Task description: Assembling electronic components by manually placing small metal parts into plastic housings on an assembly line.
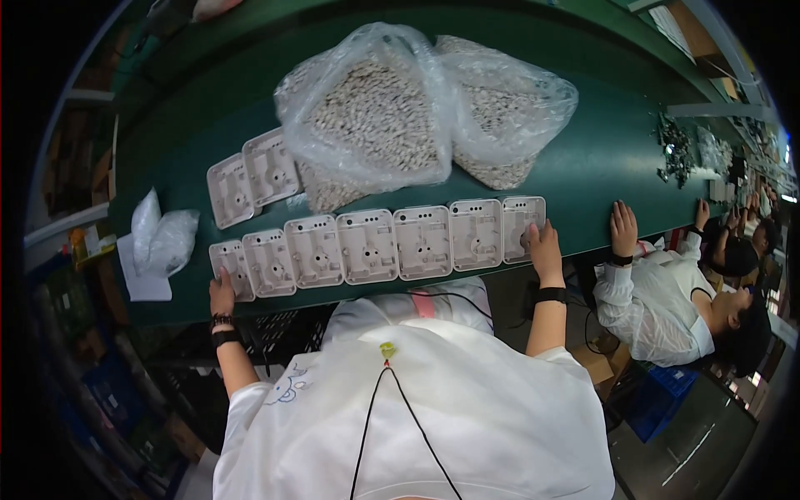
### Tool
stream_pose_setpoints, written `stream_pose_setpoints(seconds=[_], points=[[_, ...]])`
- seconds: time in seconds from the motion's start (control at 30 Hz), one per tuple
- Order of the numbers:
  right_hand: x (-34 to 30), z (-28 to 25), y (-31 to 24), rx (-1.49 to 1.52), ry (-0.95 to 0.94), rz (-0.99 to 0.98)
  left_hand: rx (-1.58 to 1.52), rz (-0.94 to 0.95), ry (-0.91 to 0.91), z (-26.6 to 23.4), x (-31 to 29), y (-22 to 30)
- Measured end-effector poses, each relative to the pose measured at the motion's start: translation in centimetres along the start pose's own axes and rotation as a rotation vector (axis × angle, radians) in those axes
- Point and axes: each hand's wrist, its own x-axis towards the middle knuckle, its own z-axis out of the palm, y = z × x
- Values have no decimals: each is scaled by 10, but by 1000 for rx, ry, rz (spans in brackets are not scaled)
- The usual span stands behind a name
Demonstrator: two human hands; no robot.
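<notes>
"Which way does the row lie from the hands?"

"The row of seven pale housings (367,237) lies between them, on the worktop (596,171) near its front edge. Its long axis runs from the person's left to right, side to side across the body, though each housing is longer in the direction away from the person."

"And which hand is nearer?"

"It depends on the end. The left hand (222,293) is at the outer, near side of the leftmost housing (237,262); the right hand (545,248) is at the outer side of the rightmost housing (517,215). The middle of the row is well apart from both."

"Are the hands gripping?"

"That can't be told. The left fingers are bent against the housing's edge, and the right hand has its fingertips at the rim, but neither shows whether it is pinching or just resting there."

"Anything else to mind?"

"Two more housings (231,192) sit beyond the row's left part, so the left hand is nearer to them. The large clear bag of small pale parts (379,117) stands beyond the middle. A co-worker's hand (623,229) rests on the worktop off to the right, apart from the row."
</notes>
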Motion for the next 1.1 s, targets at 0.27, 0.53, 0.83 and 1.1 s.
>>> stream_pose_setpoints(seconds=[0.27,0.53,0.83,1.1], points=[[51,-35,60,923,-45,306,-262,601,550,-36,-100,185],[52,-30,73,973,-117,-34,174,1487,466,40,-175,414],[46,-10,82,440,322,-675,354,1290,404,64,-145,430],[44,-16,87,613,332,-633,437,1322,617,13,-131,459]])
